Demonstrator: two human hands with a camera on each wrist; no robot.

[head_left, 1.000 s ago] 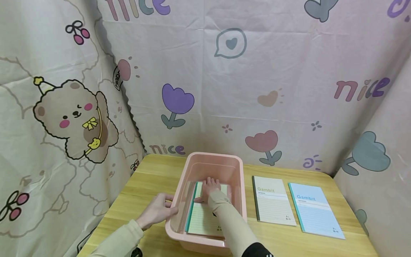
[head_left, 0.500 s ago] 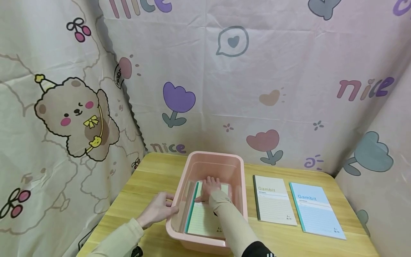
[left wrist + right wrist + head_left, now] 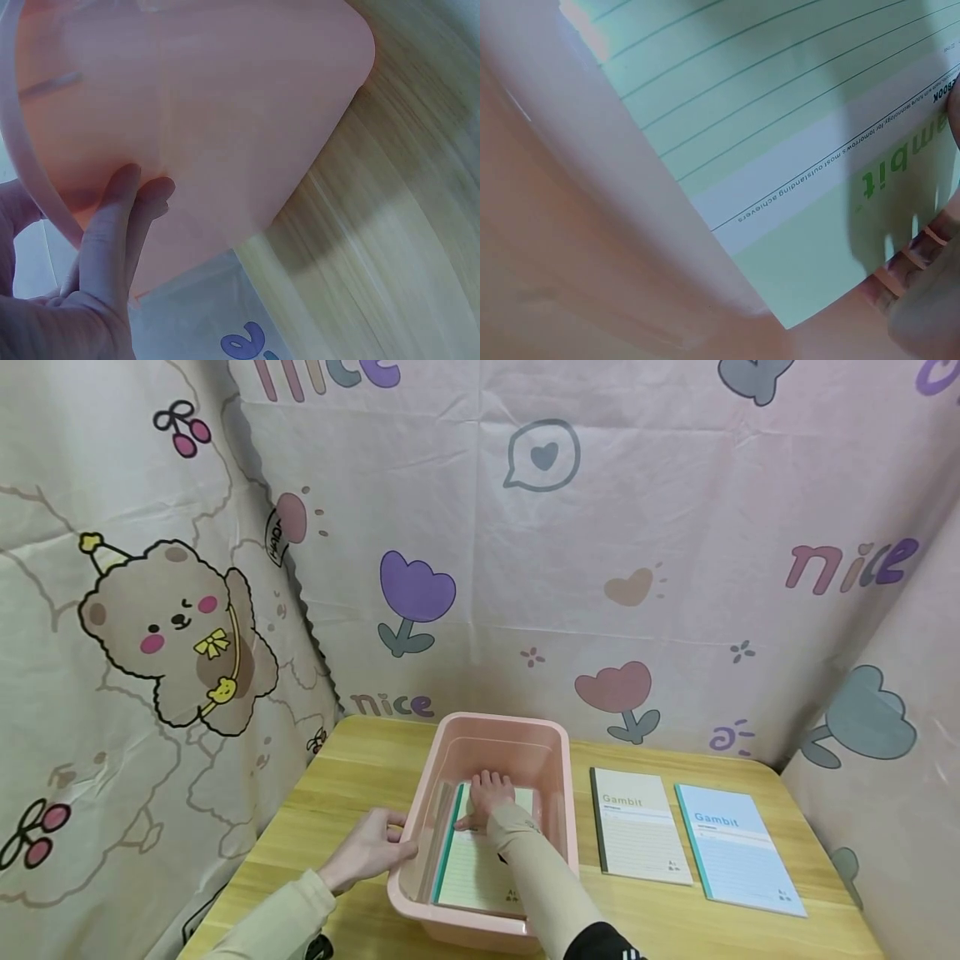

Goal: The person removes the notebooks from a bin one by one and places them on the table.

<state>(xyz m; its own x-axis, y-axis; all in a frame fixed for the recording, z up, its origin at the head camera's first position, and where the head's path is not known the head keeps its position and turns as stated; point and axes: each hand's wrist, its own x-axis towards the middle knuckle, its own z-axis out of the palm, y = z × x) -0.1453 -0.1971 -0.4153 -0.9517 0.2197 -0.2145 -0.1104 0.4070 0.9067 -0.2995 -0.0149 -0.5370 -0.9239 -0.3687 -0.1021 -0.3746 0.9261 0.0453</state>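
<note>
On the bench [image 3: 352, 793] there's a tub [image 3: 495, 752] with a green notebook [image 3: 472, 870] inside, a grey notebook [image 3: 643, 831] and a blue notebook [image 3: 742, 856] flat at its three o'clock, the left hand [image 3: 369, 850] gripping the tub's rim near nine, the right hand [image 3: 492, 795] holding the green notebook's twelve-o'clock edge.

A: Head view lighting?
B: Soft, even; curtain [image 3: 675, 527] darkens at its right corner.
A: Left wrist?
B: Dim, bluish; shadow on tabletop [image 3: 420, 225] beside tub [image 3: 232, 120].
A: Right wrist?
B: Notebook [image 3: 742, 112] shadowed, its corner glaring.
</note>
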